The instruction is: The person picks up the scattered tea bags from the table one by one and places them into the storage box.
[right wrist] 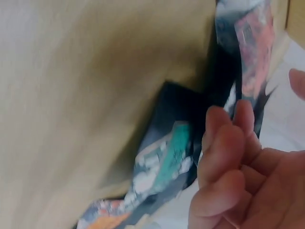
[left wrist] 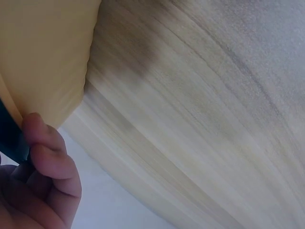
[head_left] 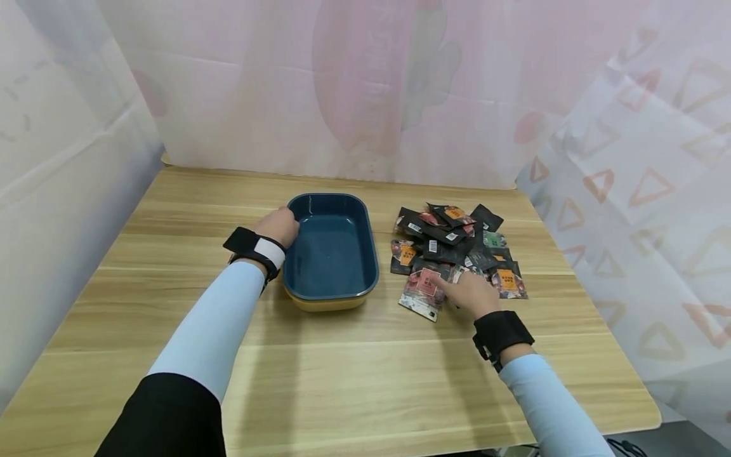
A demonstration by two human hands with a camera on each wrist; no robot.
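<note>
packets: blurred | left hand: cut off by edge

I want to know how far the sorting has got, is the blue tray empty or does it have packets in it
Empty. The head view shows the blue tray's bare floor; the snack packets all lie heaped on the table beside it.

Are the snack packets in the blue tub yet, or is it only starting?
Only starting. The blue tub looks empty, so nothing is done yet. In hand: the left hand holds the tub's rim, and the right hand rests on a red packet at the pile's near edge. Left: the whole pile of packets lies on the table.
</note>
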